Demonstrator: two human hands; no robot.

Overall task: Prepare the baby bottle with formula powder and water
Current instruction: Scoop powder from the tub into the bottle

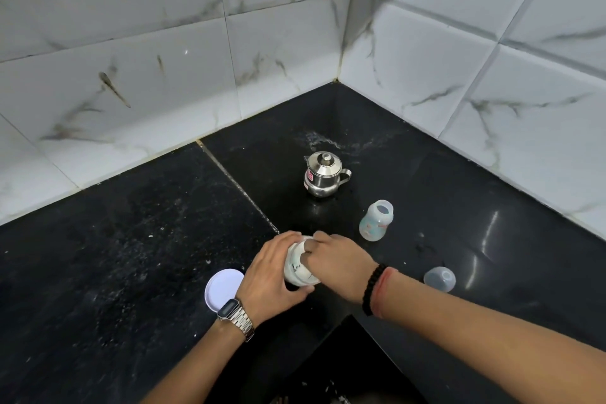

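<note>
Baby bottle, the small translucent plastic one with a faint printed pattern (376, 220), stands upright and uncapped on the black polished stone table (131, 256), to the right of the hands and well apart from them. Its clear domed plastic cap (439, 278) lies nearer the table's front edge, further right. Behind the bottle sits a small lidded stainless-steel pot with a spout (323, 175), which presumably holds the water.

The left hand (273, 275) wraps its grip round the side of a white round formula jar (296, 267), steadying it. The right hand (337, 261) reaches its fingers into the jar's open mouth; whether that grip is pinching a scoop or only dipping in, I cannot tell, since the fingertips are hidden inside. The jar's flat white round lid (224, 288) lies on the table just left of the left wrist.

Risks from here, as I judge them:
- The jar seems tilted toward the right hand, so a slip of the steadying hand could spill powder over the table.
- The bottle's mouth is narrow and nothing holds the bottle, so a loaded scoop carried across could shed powder on the way or knock the light bottle over.
- Pale smears, possibly water, show on the table behind the steel pot; on such a glossy surface, anything set down wet may slide.
- The cap lies near the edge, where a passing forearm could sweep it off.
</note>
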